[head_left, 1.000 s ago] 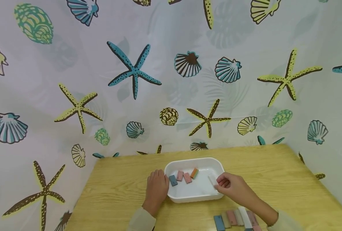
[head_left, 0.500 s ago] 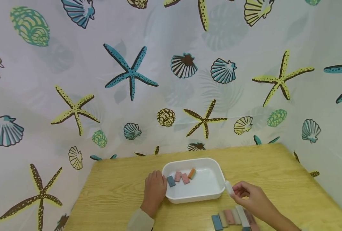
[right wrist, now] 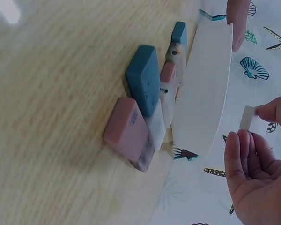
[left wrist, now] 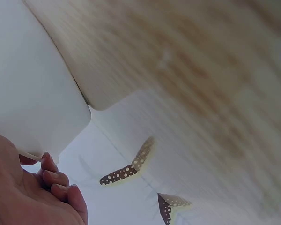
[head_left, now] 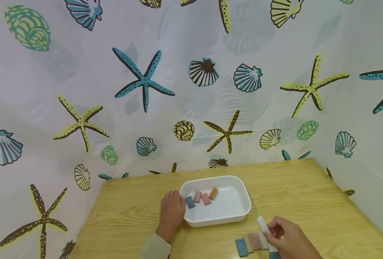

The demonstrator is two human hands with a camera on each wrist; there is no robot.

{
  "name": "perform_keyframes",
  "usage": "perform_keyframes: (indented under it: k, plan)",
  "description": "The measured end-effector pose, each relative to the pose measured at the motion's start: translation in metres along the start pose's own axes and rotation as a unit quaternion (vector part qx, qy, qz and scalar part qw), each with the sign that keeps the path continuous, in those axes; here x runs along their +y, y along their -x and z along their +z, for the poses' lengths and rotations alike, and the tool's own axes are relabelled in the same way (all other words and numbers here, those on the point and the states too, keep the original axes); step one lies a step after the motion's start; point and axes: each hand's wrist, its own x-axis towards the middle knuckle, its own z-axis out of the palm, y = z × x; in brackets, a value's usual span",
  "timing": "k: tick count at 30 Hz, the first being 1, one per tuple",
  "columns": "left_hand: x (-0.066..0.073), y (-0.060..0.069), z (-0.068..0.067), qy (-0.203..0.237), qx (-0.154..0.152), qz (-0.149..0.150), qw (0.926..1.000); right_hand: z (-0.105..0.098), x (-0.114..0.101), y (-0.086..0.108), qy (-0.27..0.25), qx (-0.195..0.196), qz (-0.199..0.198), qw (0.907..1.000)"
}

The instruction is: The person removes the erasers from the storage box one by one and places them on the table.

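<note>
My left hand (head_left: pixel 172 210) grips the left rim of a white plastic tub (head_left: pixel 215 221); in the left wrist view its fingers (left wrist: pixel 56 178) curl over the edge. Inside the tub, towards the left, lie a blue eraser (head_left: pixel 189 202), two pink erasers (head_left: pixel 197 196) and an orange-and-green one (head_left: pixel 213 193). Between thumb and fingertips, my right hand (head_left: pixel 290 237) pinches a white eraser (right wrist: pixel 248 118). It is held above a row of erasers on the table, partly covering them in the head view.
The row in front of the tub has a blue eraser (head_left: pixel 241 247), a beige one (head_left: pixel 248 244), a pink one (head_left: pixel 254 241) and more beside them. In the right wrist view another blue eraser (right wrist: pixel 144 79) and a pink one (right wrist: pixel 126 129) lie stacked. Patterned cloth (head_left: pixel 165 144) encloses the wooden table (head_left: pixel 130 212).
My right hand has carried the white eraser out of the tub, rightward and nearer, to over the row. My left hand has stayed on the tub's rim.
</note>
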Motion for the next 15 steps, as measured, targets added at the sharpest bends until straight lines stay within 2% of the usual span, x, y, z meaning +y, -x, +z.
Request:
perform_keyframes:
  k: [2,4,7,10,15]
  plan:
    - [0.001,0.0,-0.001,0.004,-0.002,-0.003,1.0,0.003,0.001,0.005,0.012,0.003,0.004,0.9999]
    - [0.001,0.0,0.0,0.007,-0.004,-0.006,1.0,0.008,0.003,0.008,0.03,0.008,0.027,0.9991]
    - [0.001,-0.002,0.001,0.01,-0.008,-0.012,0.9998,0.017,0.006,0.012,0.058,0.011,0.085,0.9946]
    - [0.002,-0.003,0.002,0.009,-0.013,-0.016,0.9998,0.027,0.011,0.015,0.077,-0.004,0.143,0.9867]
    - [0.002,-0.003,0.003,0.008,-0.014,-0.021,0.9996,0.037,0.019,0.019,0.092,-0.042,0.164,0.9812]
